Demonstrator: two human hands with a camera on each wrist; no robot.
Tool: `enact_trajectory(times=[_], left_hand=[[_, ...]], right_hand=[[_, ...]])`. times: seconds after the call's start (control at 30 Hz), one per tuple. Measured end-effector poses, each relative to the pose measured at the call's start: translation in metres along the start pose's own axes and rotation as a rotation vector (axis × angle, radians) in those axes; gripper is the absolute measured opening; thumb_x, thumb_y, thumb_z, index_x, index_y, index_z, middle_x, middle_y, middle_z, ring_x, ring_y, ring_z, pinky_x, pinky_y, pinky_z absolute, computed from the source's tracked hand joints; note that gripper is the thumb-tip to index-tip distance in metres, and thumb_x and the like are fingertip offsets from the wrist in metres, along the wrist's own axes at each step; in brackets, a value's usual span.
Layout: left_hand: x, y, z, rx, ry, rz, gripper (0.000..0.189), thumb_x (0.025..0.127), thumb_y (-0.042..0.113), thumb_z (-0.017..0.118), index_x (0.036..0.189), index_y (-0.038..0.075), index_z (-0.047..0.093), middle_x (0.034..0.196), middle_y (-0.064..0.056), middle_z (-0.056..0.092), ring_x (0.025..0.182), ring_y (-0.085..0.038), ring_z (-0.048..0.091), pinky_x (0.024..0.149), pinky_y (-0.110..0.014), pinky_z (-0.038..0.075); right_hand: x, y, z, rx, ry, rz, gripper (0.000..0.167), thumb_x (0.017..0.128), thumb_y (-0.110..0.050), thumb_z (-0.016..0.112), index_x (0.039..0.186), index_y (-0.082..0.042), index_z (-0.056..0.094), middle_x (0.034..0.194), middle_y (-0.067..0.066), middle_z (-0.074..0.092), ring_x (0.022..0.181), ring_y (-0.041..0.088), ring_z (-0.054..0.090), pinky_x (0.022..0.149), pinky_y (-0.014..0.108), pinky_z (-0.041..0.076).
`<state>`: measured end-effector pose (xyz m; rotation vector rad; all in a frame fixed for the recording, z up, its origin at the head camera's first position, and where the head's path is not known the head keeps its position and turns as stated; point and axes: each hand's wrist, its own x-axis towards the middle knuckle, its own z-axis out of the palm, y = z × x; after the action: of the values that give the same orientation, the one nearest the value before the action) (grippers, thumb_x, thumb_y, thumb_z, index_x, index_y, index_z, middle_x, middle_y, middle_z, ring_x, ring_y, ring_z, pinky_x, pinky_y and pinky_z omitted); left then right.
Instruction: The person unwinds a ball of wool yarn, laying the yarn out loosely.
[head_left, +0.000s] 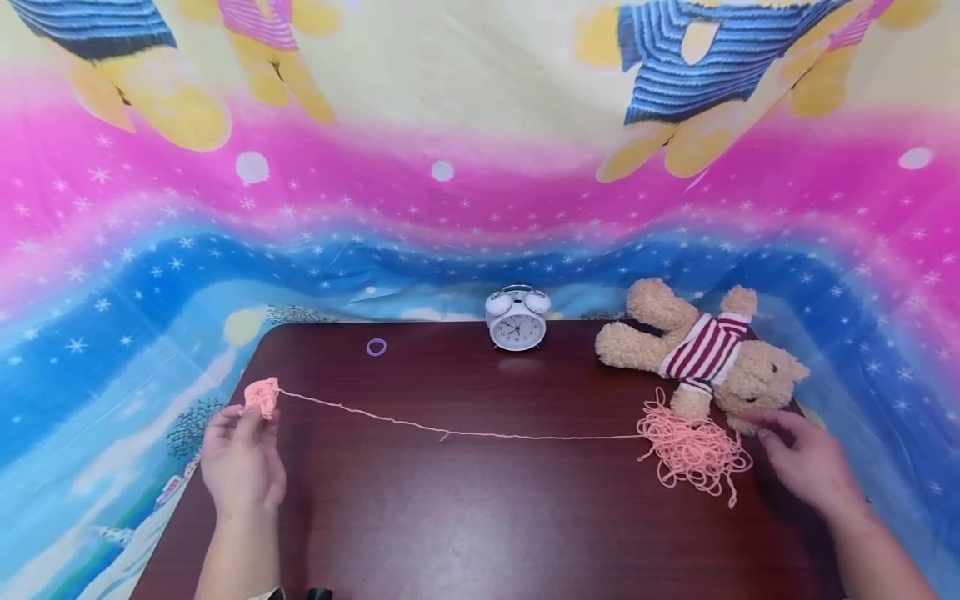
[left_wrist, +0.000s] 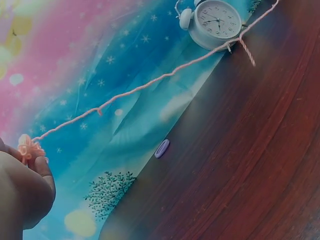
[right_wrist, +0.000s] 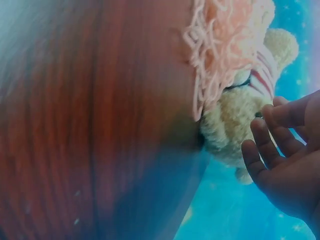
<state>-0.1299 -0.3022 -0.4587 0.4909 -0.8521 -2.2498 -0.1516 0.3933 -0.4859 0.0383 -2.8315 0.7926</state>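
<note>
My left hand (head_left: pixel 243 467) pinches a small wound bundle of pink yarn (head_left: pixel 262 397) above the table's left side. From it a single strand (head_left: pixel 390 419) stretches across to a loose, tangled pile of the same yarn (head_left: pixel 693 450) at the right. My right hand (head_left: pixel 810 462) is just right of that pile, close to the teddy bear's head (head_left: pixel 761 385), its fingers loosely bent and holding nothing. In the right wrist view the fingers (right_wrist: pixel 267 145) are spread in front of the bear; whether they touch it I cannot tell.
The teddy bear in a striped shirt (head_left: pixel 705 348) lies on its side at the back right, against the yarn pile. A white twin-bell alarm clock (head_left: pixel 517 321) stands at the table's back edge. Left of it lies a purple ring (head_left: pixel 377 347). Printed cloth (head_left: pixel 450 208) hangs around the dark table (head_left: pixel 465 517).
</note>
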Motion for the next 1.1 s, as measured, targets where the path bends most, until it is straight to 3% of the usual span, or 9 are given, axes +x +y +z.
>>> enact_trajectory(times=[0.1,0.27,0.47,0.6,0.77,0.9,1.1], left_hand=[[-0.003,-0.003,0.003,0.069,-0.013,-0.033,0.02,0.096,-0.01,0.065,0.105,0.001,0.051,0.105,-0.01,0.052,0.084,-0.018,0.061,0.078,-0.028,0.06],[-0.009,-0.01,0.007,0.155,-0.057,-0.077,0.023,0.097,-0.008,0.065,0.111,0.003,0.051,0.103,-0.008,0.052,0.083,-0.017,0.062,0.073,-0.028,0.061],[-0.017,-0.02,0.013,0.185,-0.13,-0.093,0.02,0.099,-0.009,0.06,0.112,0.002,0.049,0.109,-0.011,0.049,0.094,-0.023,0.066,0.078,-0.035,0.064],[-0.022,-0.027,0.018,0.223,-0.156,-0.091,0.019,0.1,-0.009,0.058,0.114,0.001,0.049,0.111,-0.012,0.047,0.1,-0.024,0.065,0.081,-0.037,0.064],[-0.027,-0.035,0.023,0.247,-0.185,-0.09,0.023,0.098,-0.014,0.059,0.115,-0.001,0.05,0.105,-0.01,0.047,0.095,-0.021,0.061,0.083,-0.033,0.063],[-0.033,-0.041,0.027,0.279,-0.218,-0.122,0.025,0.096,-0.016,0.059,0.115,-0.001,0.054,0.107,-0.011,0.052,0.092,-0.02,0.064,0.084,-0.029,0.062],[-0.043,-0.051,0.031,0.356,-0.294,-0.171,0.026,0.097,-0.012,0.062,0.12,-0.003,0.059,0.112,-0.009,0.061,0.096,-0.016,0.068,0.089,-0.027,0.059]], right_hand=[[0.002,-0.012,-0.001,0.0,0.036,-0.004,0.026,0.097,-0.01,0.066,0.123,-0.008,0.073,0.118,0.028,0.07,0.071,0.011,0.052,0.057,0.028,0.038],[0.006,-0.029,0.004,0.041,0.072,-0.04,0.025,0.096,-0.01,0.071,0.121,-0.01,0.075,0.112,0.021,0.073,0.083,-0.01,0.051,0.062,0.02,0.043],[0.01,-0.049,0.01,0.11,0.064,-0.064,0.028,0.097,-0.014,0.072,0.124,-0.006,0.073,0.115,0.02,0.072,0.09,-0.017,0.05,0.067,0.009,0.045],[0.013,-0.066,0.014,0.13,0.057,-0.076,0.026,0.096,-0.015,0.073,0.122,-0.009,0.073,0.115,0.017,0.071,0.094,-0.003,0.06,0.071,0.01,0.046],[0.017,-0.087,0.024,0.135,0.034,-0.102,0.025,0.098,-0.015,0.072,0.122,-0.011,0.073,0.118,0.014,0.07,0.094,0.025,0.065,0.073,0.022,0.049],[0.021,-0.102,0.036,0.168,0.022,-0.135,0.023,0.097,-0.013,0.072,0.12,-0.012,0.074,0.114,0.009,0.072,0.1,0.028,0.065,0.077,0.024,0.052],[0.023,-0.121,0.055,0.235,-0.013,-0.169,0.021,0.096,-0.012,0.074,0.118,-0.014,0.075,0.115,0.004,0.073,0.108,0.023,0.066,0.084,0.027,0.055]])
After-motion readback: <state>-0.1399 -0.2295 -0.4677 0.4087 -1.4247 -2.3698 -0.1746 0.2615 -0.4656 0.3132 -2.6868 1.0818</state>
